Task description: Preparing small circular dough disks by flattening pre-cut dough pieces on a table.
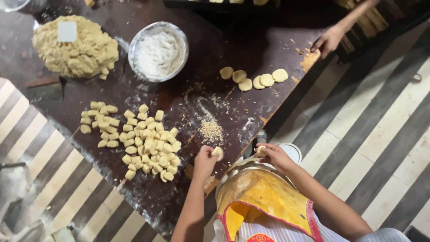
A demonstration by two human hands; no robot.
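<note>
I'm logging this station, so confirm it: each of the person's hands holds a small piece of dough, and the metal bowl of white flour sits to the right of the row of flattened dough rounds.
One thing is wrong. In the head view the metal bowl of flour sits left of the flattened rounds, not right. The left hand and right hand do each hold a small dough piece.

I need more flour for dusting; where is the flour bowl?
The flour bowl sits at the table's far side, between the big dough mound on its left and the flattened rounds.
</note>
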